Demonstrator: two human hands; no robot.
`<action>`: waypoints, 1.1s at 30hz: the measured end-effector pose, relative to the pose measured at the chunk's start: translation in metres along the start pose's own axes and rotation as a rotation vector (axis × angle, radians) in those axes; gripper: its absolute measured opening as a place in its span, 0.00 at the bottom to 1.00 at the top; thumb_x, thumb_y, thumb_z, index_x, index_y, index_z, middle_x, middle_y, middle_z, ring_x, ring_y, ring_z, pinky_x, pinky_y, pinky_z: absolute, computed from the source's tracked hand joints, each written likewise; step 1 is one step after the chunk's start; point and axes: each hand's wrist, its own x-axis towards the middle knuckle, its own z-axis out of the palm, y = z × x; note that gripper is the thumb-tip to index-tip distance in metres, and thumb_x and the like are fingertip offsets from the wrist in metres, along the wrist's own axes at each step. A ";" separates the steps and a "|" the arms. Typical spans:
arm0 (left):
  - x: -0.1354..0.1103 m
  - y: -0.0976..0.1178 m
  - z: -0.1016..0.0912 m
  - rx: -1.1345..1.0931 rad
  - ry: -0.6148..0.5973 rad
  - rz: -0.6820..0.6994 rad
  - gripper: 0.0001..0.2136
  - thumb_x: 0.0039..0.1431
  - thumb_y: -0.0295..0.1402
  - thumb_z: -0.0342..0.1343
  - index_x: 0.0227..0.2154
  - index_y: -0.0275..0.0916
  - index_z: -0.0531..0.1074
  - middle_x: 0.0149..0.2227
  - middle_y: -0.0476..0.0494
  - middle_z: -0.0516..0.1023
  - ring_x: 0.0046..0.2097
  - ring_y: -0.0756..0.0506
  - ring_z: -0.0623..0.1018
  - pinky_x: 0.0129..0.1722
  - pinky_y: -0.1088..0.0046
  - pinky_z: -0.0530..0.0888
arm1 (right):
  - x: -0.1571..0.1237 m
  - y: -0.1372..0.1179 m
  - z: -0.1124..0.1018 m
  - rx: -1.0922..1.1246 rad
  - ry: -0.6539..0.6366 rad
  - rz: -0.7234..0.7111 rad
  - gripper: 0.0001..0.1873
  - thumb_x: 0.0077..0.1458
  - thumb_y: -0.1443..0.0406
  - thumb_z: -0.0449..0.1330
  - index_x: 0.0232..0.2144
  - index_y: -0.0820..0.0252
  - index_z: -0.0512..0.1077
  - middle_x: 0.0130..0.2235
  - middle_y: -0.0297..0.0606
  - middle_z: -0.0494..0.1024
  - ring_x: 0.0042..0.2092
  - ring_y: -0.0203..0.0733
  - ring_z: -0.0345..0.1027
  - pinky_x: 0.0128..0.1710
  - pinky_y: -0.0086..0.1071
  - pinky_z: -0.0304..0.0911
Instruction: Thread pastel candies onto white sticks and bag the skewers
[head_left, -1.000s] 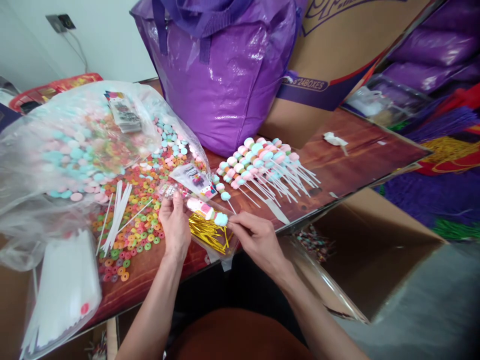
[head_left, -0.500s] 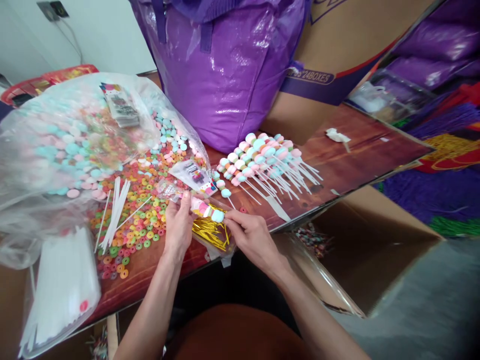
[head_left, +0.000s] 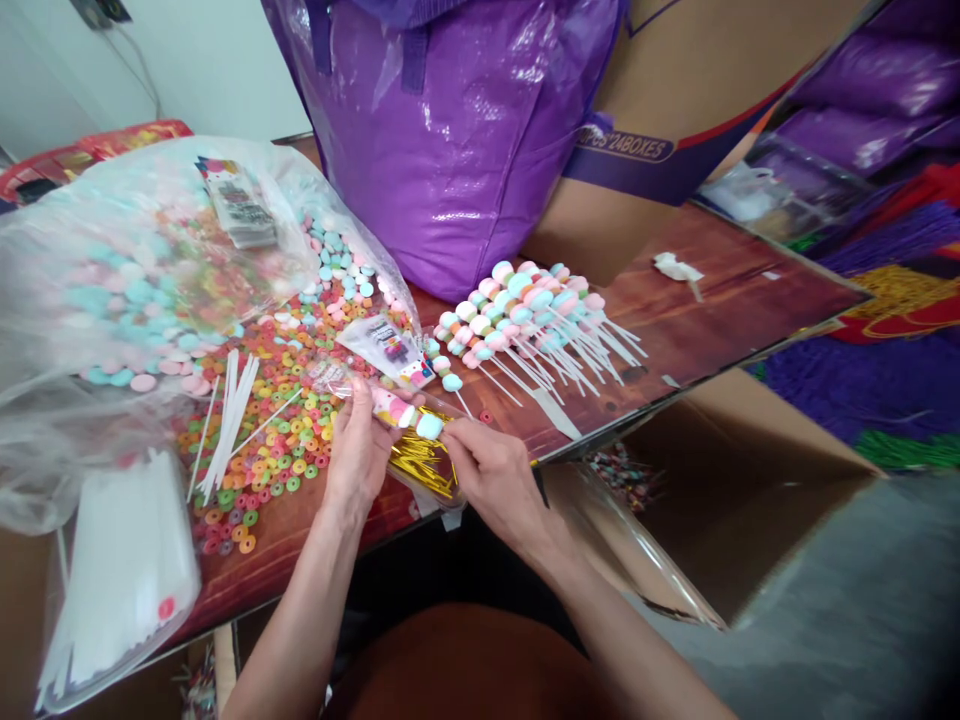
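My left hand (head_left: 358,445) is closed around a small printed clear wrapper bag (head_left: 391,407) near the table's front edge. Out of the bag's right end sticks a candy skewer (head_left: 430,427), its last blue piece still outside. My right hand (head_left: 491,462) pinches the skewer just behind that piece; the stick itself is hidden by the fingers. Below both hands lies a clear tray of gold twist ties (head_left: 421,462). A stack of printed bags (head_left: 386,348) sits just beyond. To the right, many finished candy skewers (head_left: 525,310) are piled with their white sticks pointing toward me.
Loose ring candies (head_left: 285,440) and white sticks (head_left: 231,425) spread at the left, beside a bag of sticks (head_left: 120,570) and a large clear candy bag (head_left: 97,270). A purple bag (head_left: 450,150) stands behind. An open cardboard box (head_left: 720,490) is below the right edge.
My right hand has shifted slightly left toward my left hand, and the skewer sits a little deeper in the wrapper bag. The view has moved slightly.
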 end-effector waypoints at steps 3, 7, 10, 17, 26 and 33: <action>-0.010 -0.009 0.010 0.032 -0.026 0.016 0.20 0.50 0.49 0.66 0.32 0.36 0.72 0.31 0.43 0.81 0.40 0.42 0.83 0.43 0.65 0.77 | 0.002 -0.003 0.012 -0.104 0.024 -0.055 0.16 0.66 0.68 0.50 0.28 0.59 0.73 0.28 0.37 0.77 0.31 0.36 0.69 0.32 0.27 0.59; -0.017 -0.016 0.015 0.049 -0.046 0.002 0.19 0.50 0.48 0.67 0.32 0.35 0.74 0.32 0.43 0.81 0.42 0.42 0.82 0.44 0.66 0.77 | 0.006 -0.009 0.022 -0.176 0.079 -0.106 0.19 0.67 0.69 0.46 0.29 0.60 0.74 0.29 0.41 0.79 0.31 0.39 0.71 0.33 0.29 0.60; -0.013 -0.013 0.008 0.021 -0.070 -0.014 0.18 0.52 0.48 0.65 0.31 0.35 0.74 0.33 0.43 0.81 0.41 0.43 0.82 0.44 0.67 0.77 | 0.003 -0.009 0.017 -0.017 0.063 -0.059 0.15 0.66 0.69 0.48 0.36 0.61 0.75 0.35 0.43 0.80 0.37 0.41 0.73 0.37 0.29 0.62; -0.015 -0.009 0.007 -0.009 -0.109 -0.015 0.16 0.52 0.46 0.66 0.31 0.37 0.76 0.32 0.44 0.80 0.40 0.44 0.81 0.45 0.65 0.77 | -0.002 -0.011 0.010 0.192 0.009 0.078 0.12 0.64 0.68 0.52 0.30 0.58 0.73 0.26 0.33 0.76 0.26 0.35 0.68 0.31 0.27 0.61; -0.028 -0.018 0.008 0.035 0.005 0.118 0.11 0.53 0.42 0.66 0.34 0.39 0.78 0.37 0.46 0.80 0.40 0.48 0.78 0.44 0.71 0.75 | 0.013 -0.035 0.024 0.571 0.068 0.239 0.10 0.65 0.63 0.50 0.42 0.56 0.71 0.30 0.34 0.76 0.35 0.39 0.71 0.41 0.31 0.67; -0.035 0.004 -0.011 -0.005 -0.197 0.069 0.11 0.53 0.41 0.67 0.34 0.40 0.78 0.35 0.43 0.78 0.39 0.46 0.77 0.40 0.69 0.76 | 0.020 -0.049 0.040 1.078 -0.120 0.510 0.16 0.63 0.55 0.52 0.27 0.57 0.66 0.19 0.24 0.56 0.19 0.31 0.48 0.19 0.26 0.49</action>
